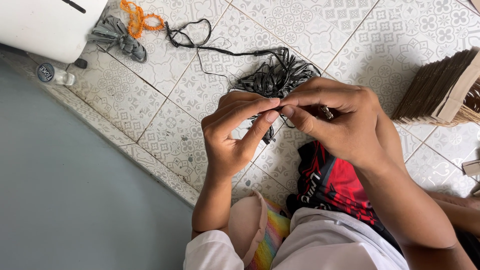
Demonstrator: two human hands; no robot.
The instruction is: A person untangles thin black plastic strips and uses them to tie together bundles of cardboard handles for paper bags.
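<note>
Left hand [232, 132] and right hand [332, 120] meet fingertip to fingertip, both pinching a thin dark strand of the black strap bundle [275, 77] that lies on the patterned tile floor [390, 35] just behind them. Far left: small clear bottle [54, 75], dark round label on its cap, beside a white box [47, 25]. Grey strap bundle [117, 37] and orange cord [140, 20] above; stacked brown cardboard [442, 87] at right.

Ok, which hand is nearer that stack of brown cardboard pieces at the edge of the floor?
Right. The right hand sits just beside the cardboard stack, with tile between them; the left hand is farther off, on the other side of the black strips.
</note>
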